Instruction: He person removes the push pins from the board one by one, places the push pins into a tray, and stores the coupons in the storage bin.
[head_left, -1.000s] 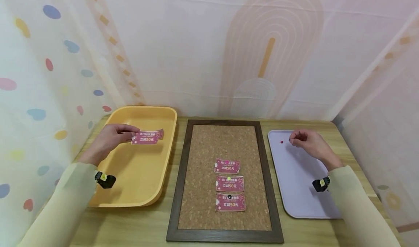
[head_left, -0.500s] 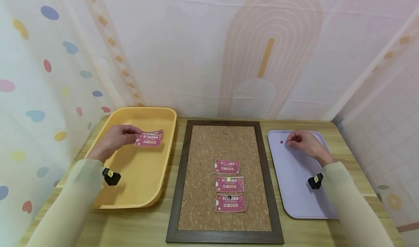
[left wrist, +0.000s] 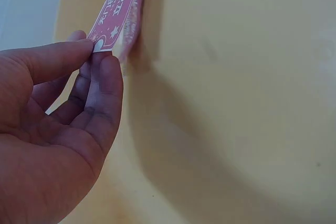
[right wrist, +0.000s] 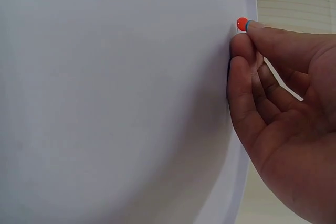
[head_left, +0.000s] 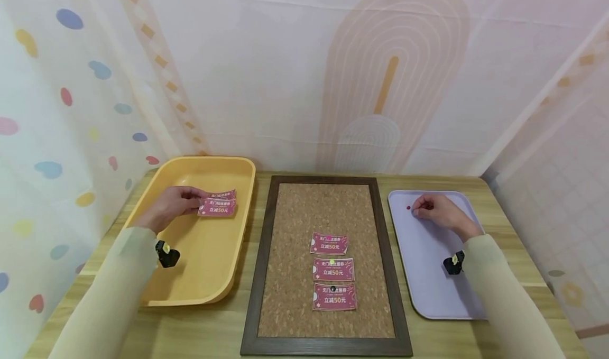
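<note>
In the yellow basin, my left hand (head_left: 176, 205) pinches the left end of a pink paper coupon (head_left: 217, 208) between thumb and fingers. A second coupon (head_left: 223, 194) shows just behind it. Over the lilac tray (head_left: 428, 274), my right hand (head_left: 442, 212) has thumb and forefinger brought together beside a red round-headed pin (right wrist: 241, 24). A thin blue edge of another pin (right wrist: 248, 25) peeks out at the thumb tip; the fingers hide the rest of it. On the framed corkboard (head_left: 292, 295), several coupons are pinned in a column, including the lowest coupon (head_left: 334, 298).
The yellow basin (head_left: 230, 264) stands left of the board, the lilac tray right of it, all on a wooden table (head_left: 204, 332). Pink, yellow-green and black pins hold the mounted coupons. A patterned cloth (head_left: 266, 84) hangs behind and at both sides.
My right hand has shifted left and slightly nearer, up against the red pin. My left hand has moved right with its coupon and lowered it, uncovering more of the coupon behind.
</note>
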{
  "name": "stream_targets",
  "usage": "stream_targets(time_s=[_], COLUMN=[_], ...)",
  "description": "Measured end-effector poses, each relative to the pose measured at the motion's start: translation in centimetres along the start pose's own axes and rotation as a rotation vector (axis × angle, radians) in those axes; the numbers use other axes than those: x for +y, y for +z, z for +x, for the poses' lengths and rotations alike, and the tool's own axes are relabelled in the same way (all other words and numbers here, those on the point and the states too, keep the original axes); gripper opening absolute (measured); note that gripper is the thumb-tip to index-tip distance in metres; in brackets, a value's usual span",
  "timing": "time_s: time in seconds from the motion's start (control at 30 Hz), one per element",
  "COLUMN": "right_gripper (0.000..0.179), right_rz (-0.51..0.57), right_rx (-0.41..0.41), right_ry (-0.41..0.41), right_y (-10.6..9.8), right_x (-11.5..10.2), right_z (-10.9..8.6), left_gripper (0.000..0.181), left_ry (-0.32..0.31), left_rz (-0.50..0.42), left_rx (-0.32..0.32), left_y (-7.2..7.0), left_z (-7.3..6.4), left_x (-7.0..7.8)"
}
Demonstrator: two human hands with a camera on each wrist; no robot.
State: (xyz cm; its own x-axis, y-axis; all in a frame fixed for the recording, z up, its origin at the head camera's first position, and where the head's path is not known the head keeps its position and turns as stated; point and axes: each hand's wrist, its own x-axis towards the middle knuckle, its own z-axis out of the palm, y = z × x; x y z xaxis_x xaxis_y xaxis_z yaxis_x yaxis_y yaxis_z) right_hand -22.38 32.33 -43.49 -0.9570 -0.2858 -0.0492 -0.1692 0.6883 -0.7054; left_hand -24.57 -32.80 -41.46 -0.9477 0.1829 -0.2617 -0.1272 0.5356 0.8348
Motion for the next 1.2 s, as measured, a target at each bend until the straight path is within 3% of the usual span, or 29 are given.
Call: stream_targets(time_s=[0.43,0.83,1.0,1.2], right_gripper=[0.006,0.007,0.01,0.014], right_rz=[-0.005,-0.018,-0.015,-0.004], right_rx=[-0.042,-0.029,-0.027,-0.007], right_ry=[-0.027,-0.057,-0.051,-0.033], right_y=[0.1,0.1,0.0,0.0], right_x=[0.2,-0.2,-0.3,-0.8], right_z=[-0.2,0.0,-0.1,-0.5], left_gripper=[0.039,0.036,0.033,0.032], left_ry=[-0.051,0.011,0.071,0.15], left_rz=[0.031,0.097,0.15,0.25], left_rx=[-0.003,0.033,0.081,0.138], left_y=[0.4,-0.6,-0.8,-0.8], left_z=[-0.4,-1.5,-2.4,-3.7], left_x=[-0.2,-1.2,-0.2,2.3])
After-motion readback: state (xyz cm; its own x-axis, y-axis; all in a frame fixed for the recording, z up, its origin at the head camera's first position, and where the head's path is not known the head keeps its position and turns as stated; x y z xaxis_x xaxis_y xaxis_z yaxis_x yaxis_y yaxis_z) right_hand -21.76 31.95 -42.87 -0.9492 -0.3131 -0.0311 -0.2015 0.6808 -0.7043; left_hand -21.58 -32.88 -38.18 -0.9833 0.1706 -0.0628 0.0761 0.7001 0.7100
